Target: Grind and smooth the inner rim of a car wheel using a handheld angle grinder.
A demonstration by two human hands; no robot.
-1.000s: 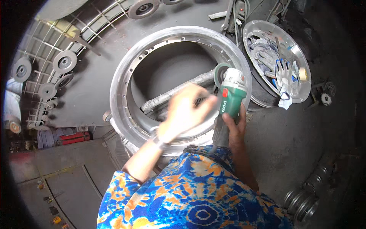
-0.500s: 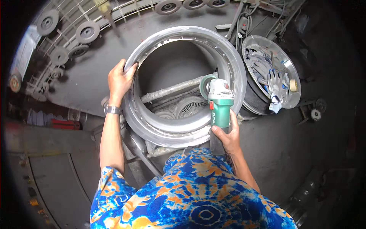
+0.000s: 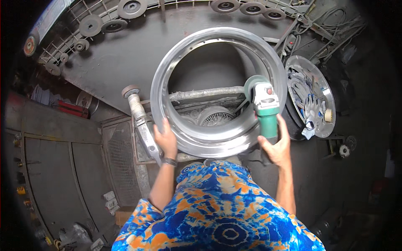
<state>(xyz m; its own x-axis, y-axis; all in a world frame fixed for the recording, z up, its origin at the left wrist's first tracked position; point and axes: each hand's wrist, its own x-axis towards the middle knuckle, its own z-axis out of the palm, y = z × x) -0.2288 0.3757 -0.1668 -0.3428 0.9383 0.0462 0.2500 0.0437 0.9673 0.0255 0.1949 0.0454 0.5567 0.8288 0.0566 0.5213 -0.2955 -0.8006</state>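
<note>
A large silvery metal wheel rim (image 3: 165, 54) leans in front of me, its wide opening facing me. At its lower left edge is my left hand (image 3: 167, 141), slightly blurred, with the fingers closed over the edge. My right hand (image 3: 277, 142) is closed around the green body of an angle grinder (image 3: 268, 121). The grinder's white-and-grey head points up, and its green-edged disc (image 3: 251, 85) overlaps the rim's right side. Whether the disc touches the metal I cannot tell.
Left of the rim lies another long grinding tool (image 3: 142, 125) with a round head. Several grinding discs (image 3: 132, 6) hang on a wire rack at the back. A tilted metal basin (image 3: 331, 98) at right holds gloves (image 3: 310, 106) and a tape roll (image 3: 328, 115). Cables (image 3: 331, 25) tangle behind.
My left hand has slid from the rim's upper left down to its lower left. The view has shifted left, bringing the other grinding tool into sight. My right hand still holds the grinder.
</note>
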